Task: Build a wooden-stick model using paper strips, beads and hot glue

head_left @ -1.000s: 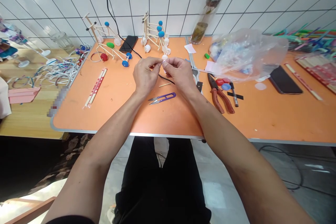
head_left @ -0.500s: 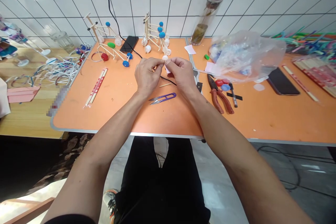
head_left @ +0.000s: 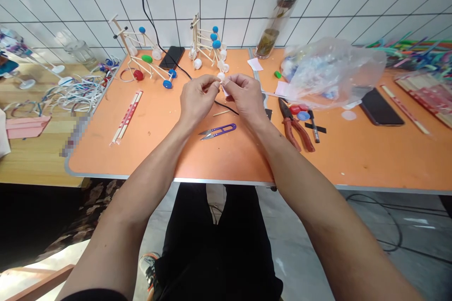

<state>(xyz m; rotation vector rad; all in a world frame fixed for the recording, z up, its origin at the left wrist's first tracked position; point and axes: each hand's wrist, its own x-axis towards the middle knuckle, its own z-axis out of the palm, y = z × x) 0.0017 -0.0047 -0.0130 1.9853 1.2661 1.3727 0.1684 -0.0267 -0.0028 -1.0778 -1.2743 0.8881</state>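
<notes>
My left hand (head_left: 198, 99) and my right hand (head_left: 246, 96) meet over the middle of the orange table, both pinched. Below the right fingertips shows a small pale-pink piece of paper (head_left: 225, 92). What lies between the left fingertips is too small to make out. Just beyond them stands a stick frame (head_left: 203, 40) with blue and white round caps. One white cap (head_left: 221, 76) is right at the fingertips; whether they touch it, I cannot tell. Purple thread snips (head_left: 226, 129) lie nearer me, and a thin wooden stick (head_left: 221, 113) rests between the hands.
Another stick frame (head_left: 123, 37) stands at the back left, near wrapped chopsticks (head_left: 127, 117). Pliers (head_left: 296, 127), a marker (head_left: 314, 129), a plastic bag (head_left: 335, 73) and a phone (head_left: 381, 107) are on the right. A tall glass bottle (head_left: 278, 19) stands by the wall.
The fingertips shift slightly against each other, and the pink paper shows more below the right fingers than a second ago. The camera view moves a little; the table objects stay put.
</notes>
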